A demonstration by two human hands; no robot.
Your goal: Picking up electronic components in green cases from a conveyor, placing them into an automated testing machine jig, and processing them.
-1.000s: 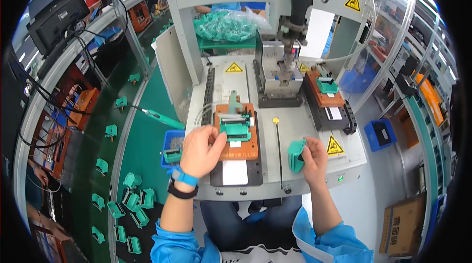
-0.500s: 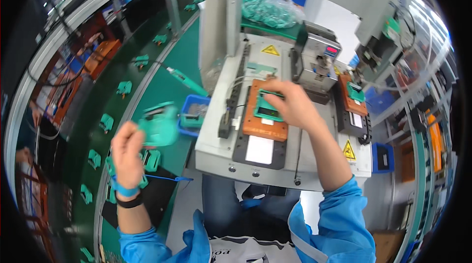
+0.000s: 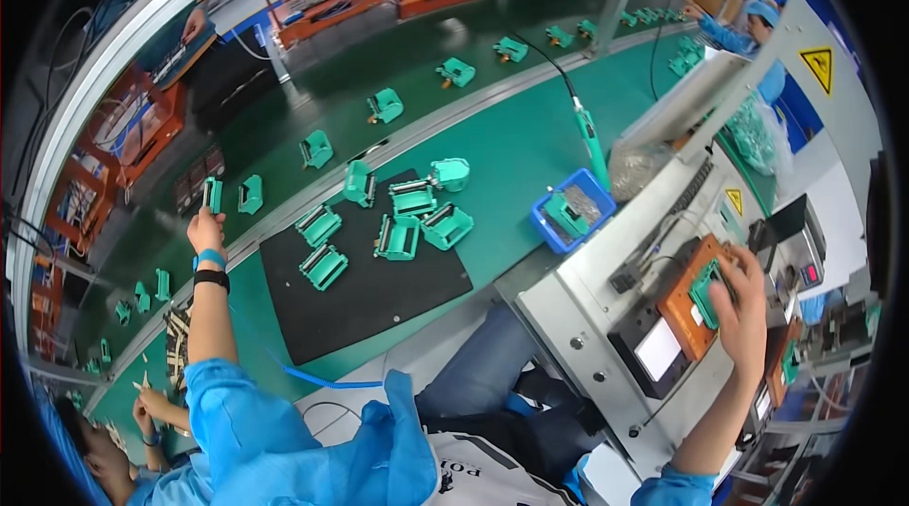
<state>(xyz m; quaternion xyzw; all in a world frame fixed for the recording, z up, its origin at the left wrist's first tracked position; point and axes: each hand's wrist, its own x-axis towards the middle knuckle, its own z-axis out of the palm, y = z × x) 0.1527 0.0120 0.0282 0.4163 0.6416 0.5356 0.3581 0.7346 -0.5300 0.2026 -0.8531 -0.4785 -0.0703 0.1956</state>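
My left hand (image 3: 205, 235) is stretched out at the left, its fingers closed on a green plastic housing (image 3: 213, 195) over the conveyor belt (image 3: 275, 142). On the right, my right hand (image 3: 743, 307) grips another green plastic housing (image 3: 704, 294) with thumb and curled fingers. That piece sits in an orange-brown fixture block (image 3: 684, 317) on the light grey machine base (image 3: 559, 302); the hand covers part of it. Between my hands, several green housings with dark rollers (image 3: 397, 237) lie on and beside a black mat (image 3: 365, 307).
A blue bin (image 3: 575, 213) holds small parts and a green piece. Behind it a green electric screwdriver (image 3: 591, 142) hangs on a cable. More housings (image 3: 385, 106) stand along the belt. Another person's hands (image 3: 156, 407) are at the lower left. A metal machine upright (image 3: 729, 113) rises at the right.
The view has swung left. My left hand has carried its green housing outward over the belt. My right hand stays at the housing in the fixture.
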